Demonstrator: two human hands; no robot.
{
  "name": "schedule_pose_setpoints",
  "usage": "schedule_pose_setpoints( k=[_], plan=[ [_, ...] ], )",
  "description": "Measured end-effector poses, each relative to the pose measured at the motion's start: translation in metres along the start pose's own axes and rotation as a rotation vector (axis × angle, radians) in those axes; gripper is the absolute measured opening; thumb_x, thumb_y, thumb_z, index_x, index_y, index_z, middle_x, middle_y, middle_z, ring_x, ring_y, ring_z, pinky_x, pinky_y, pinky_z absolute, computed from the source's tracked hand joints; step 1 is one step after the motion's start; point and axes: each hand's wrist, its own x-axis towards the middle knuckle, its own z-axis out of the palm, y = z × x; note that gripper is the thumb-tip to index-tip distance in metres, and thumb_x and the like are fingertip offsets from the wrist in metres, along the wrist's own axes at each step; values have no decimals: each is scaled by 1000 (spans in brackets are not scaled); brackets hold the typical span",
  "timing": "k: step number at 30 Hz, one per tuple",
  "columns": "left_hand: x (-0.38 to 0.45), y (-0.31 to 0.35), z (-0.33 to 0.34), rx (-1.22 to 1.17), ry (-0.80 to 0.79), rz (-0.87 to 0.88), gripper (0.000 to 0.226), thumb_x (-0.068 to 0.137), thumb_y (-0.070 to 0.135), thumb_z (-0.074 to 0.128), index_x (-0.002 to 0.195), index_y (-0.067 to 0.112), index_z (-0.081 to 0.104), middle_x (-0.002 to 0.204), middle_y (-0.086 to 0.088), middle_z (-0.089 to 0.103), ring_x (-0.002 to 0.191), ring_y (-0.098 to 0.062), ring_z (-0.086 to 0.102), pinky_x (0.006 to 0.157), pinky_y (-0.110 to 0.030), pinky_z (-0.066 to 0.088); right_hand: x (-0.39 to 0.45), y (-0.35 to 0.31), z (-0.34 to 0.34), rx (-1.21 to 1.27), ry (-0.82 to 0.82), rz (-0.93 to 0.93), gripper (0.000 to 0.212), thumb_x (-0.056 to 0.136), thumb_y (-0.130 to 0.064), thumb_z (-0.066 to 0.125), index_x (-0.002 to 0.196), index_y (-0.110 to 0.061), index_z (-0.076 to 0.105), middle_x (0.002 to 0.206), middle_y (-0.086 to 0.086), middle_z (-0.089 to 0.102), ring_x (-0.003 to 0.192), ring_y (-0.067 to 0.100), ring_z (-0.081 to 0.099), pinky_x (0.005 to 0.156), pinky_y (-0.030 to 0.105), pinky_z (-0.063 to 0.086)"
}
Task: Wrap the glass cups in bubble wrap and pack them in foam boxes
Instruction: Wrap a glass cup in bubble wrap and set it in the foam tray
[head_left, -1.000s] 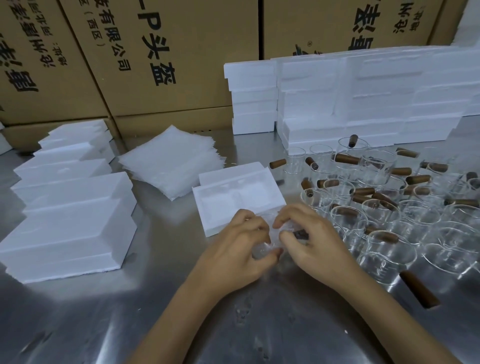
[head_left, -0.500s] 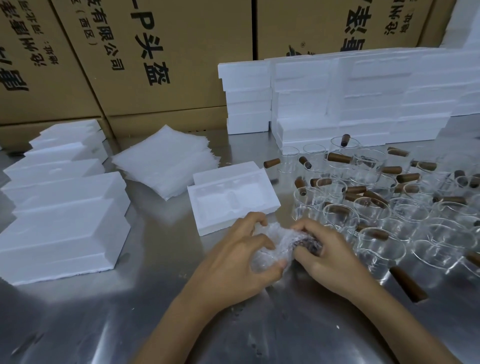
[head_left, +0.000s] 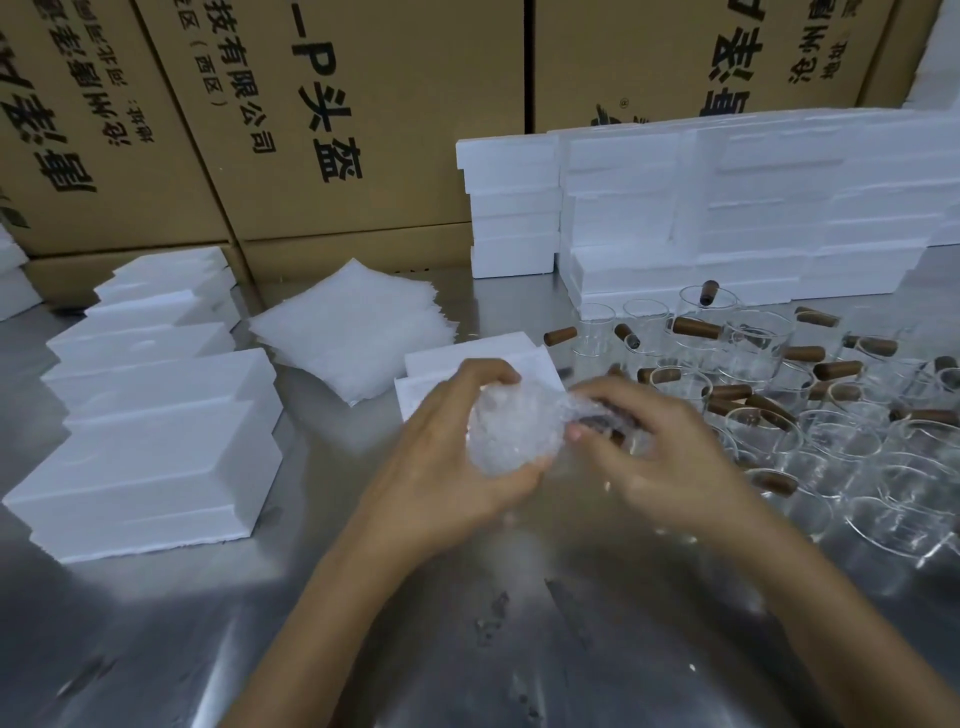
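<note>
A glass cup wrapped in bubble wrap (head_left: 511, 434) is held above the steel table between both hands. My left hand (head_left: 447, 457) cups its round body from the left. My right hand (head_left: 654, 452) grips the wrapped brown wooden handle end on the right. Right behind them lies an open white foam box (head_left: 540, 364), partly hidden by my hands. Several bare glass cups with brown handles (head_left: 769, 395) crowd the table to the right. A pile of bubble wrap sheets (head_left: 353, 327) lies behind and to the left of the open box.
Closed foam boxes (head_left: 150, 441) are stacked along the left. More foam boxes (head_left: 727, 218) are piled at the back right. Large cardboard cartons (head_left: 332, 119) wall off the rear. Bare steel table (head_left: 415, 649) shows in front of my arms.
The wrapped cup has been lifted off the table and turned between my hands, now in front of the foam box. The view has shifted slightly left.
</note>
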Motion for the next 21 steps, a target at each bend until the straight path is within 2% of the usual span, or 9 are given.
schedule_pose_setpoints(
  k=[2,6,8,10,11,13,16,19,21],
  plan=[
    [16,-7,-13,35,32,-5,62,70,57,75,119,60,38,120,39,48,112,11,46,79,-17,43,28,-2,6,-15,30,-13,13,88,-29,66,98,-38,65,93,-24,65,84,-5,59,65,10,43],
    [38,-34,-23,62,56,-78,69,69,50,78,124,57,37,122,42,47,119,1,47,88,-17,38,70,12,34,-61,31,-3,15,89,-21,70,101,-28,66,86,-25,61,83,-15,53,70,4,35],
    [39,-54,-21,71,53,-131,68,70,45,81,122,56,38,120,41,47,122,-1,45,93,-21,38,80,22,49,-89,-19,35,12,89,-26,69,97,-34,64,87,-21,64,84,-9,54,82,15,38],
    [37,-71,-15,60,39,-169,67,71,42,83,121,56,39,119,43,46,118,8,44,95,-18,37,83,34,60,-172,-42,72,8,89,-32,68,93,-37,64,87,-18,66,85,-1,55,99,34,35],
    [35,-76,-13,42,41,-178,67,72,42,83,121,55,40,118,46,45,115,14,42,93,-14,35,84,38,64,-192,-42,92,6,89,-34,67,93,-36,64,88,-18,67,87,0,56,103,38,31],
    [34,-83,-9,4,53,-185,66,73,41,83,122,55,41,118,50,43,113,24,39,89,-7,32,83,42,68,-96,-38,141,6,88,-32,69,94,-33,67,89,-17,68,91,2,58,100,33,34],
    [36,-83,-7,-29,61,-200,68,71,41,85,121,57,42,118,51,43,113,27,38,84,-3,32,80,42,67,49,-38,192,10,86,-27,73,96,-28,70,92,-17,69,92,2,61,85,21,43],
    [35,-81,-4,-74,38,-205,66,68,48,83,122,57,46,119,50,45,114,27,38,84,-5,34,74,42,59,6,-39,215,8,84,-32,74,91,-32,70,88,-21,68,87,0,61,78,21,45],
    [33,-81,-1,-111,-5,-217,62,69,50,83,123,55,52,120,50,45,112,28,38,87,-8,36,70,42,51,-30,-66,239,7,84,-36,73,90,-34,70,87,-21,68,86,3,62,79,26,48]
  ],
)
